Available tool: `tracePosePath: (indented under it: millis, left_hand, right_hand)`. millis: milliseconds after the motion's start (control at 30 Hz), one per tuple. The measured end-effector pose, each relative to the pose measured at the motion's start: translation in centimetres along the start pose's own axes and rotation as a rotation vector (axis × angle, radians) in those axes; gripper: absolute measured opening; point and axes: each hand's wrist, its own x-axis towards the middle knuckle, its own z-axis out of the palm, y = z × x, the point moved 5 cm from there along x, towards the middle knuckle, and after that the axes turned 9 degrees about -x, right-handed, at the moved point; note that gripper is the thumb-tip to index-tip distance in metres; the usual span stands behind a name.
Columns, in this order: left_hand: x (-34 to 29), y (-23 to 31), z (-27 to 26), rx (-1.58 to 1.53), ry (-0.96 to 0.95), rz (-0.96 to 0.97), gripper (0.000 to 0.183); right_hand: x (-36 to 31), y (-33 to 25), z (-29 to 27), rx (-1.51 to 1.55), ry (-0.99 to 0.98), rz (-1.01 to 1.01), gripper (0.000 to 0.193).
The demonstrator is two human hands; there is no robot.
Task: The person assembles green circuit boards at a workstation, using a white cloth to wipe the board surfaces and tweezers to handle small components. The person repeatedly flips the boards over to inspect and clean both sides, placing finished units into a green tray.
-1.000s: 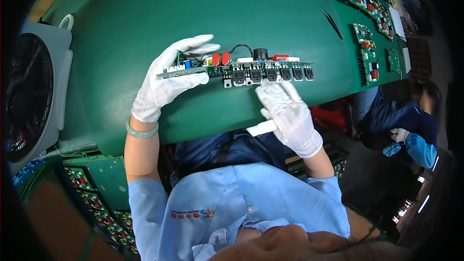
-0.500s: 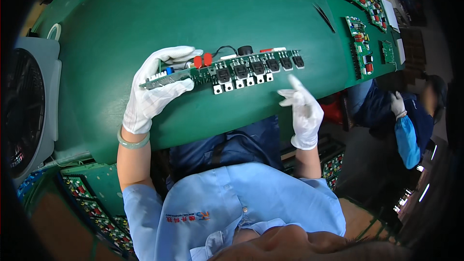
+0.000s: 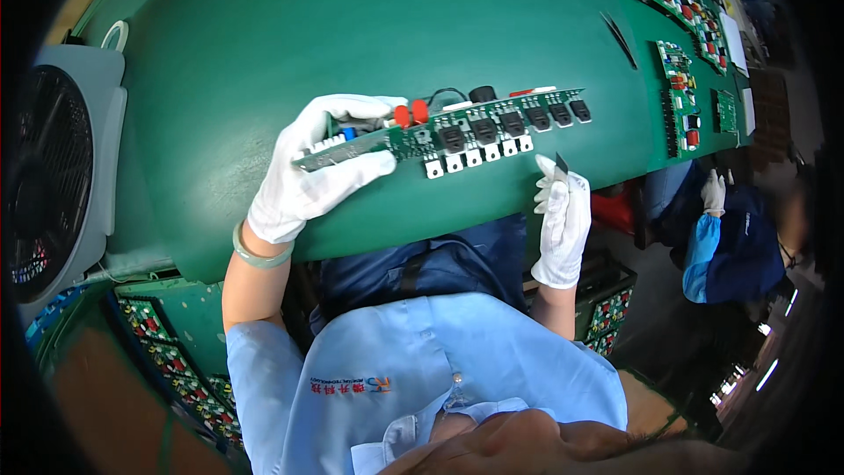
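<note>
My white-gloved left hand (image 3: 308, 163) grips the left end of a long green circuit board (image 3: 411, 142), thumb on the near face and fingers behind. The board is tilted on edge above the table, its near side carrying a row of black components with white tabs below. Two red discs, a blue part and a black cylinder stick up along its top. To the board's lower right, apart from it, my gloved right hand (image 3: 563, 224) pinches a small thin grey flat piece (image 3: 561, 167) between thumb and fingertips; its exact kind does not show.
Black tweezers (image 3: 619, 40) lie on the green table mat (image 3: 308, 26). More circuit boards (image 3: 677, 97) lie at the right and far right. A grey fan (image 3: 70, 167) stands at the left edge. Another person (image 3: 734, 237) sits to the right. Racks of boards (image 3: 167, 352) are below the table.
My right hand has closed its fingers, and a grey flat piece now shows in them. The whole view has shifted, with the board appearing further right, still in my left hand.
</note>
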Motion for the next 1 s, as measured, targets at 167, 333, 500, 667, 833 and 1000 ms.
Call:
tracePosePath:
  millis: [167,333,500,667,833,1000]
  left_hand:
    - [0.0,-0.8,0.8,0.083,-0.048,0.12,0.047]
    - [-0.3,-0.5,0.9,0.063,-0.087,0.073,0.047]
    - [-0.3,-0.4,0.8,0.093,-0.047,0.102,0.044]
    - [-0.2,-0.4,0.7,0.121,-0.035,0.101,0.045]
    - [-0.3,-0.6,0.6,0.083,-0.029,0.104,0.046]
    - [-0.5,-0.6,0.6,0.049,-0.043,0.055,0.046]
  right_hand:
    - [-0.3,-1.5,1.6,-0.046,0.179,-0.049,0.03]
    - [-0.3,-3.9,2.4,-0.232,0.157,-0.258,0.027]
    - [-0.6,-4.5,2.9,-0.219,0.12,-0.23,0.019]
    - [-0.6,-4.8,3.0,-0.257,0.13,-0.225,0.02]
    - [-0.6,-4.8,3.1,-0.25,0.128,-0.2,0.021]
    - [-1.0,-4.8,3.6,-0.234,0.089,-0.241,0.024]
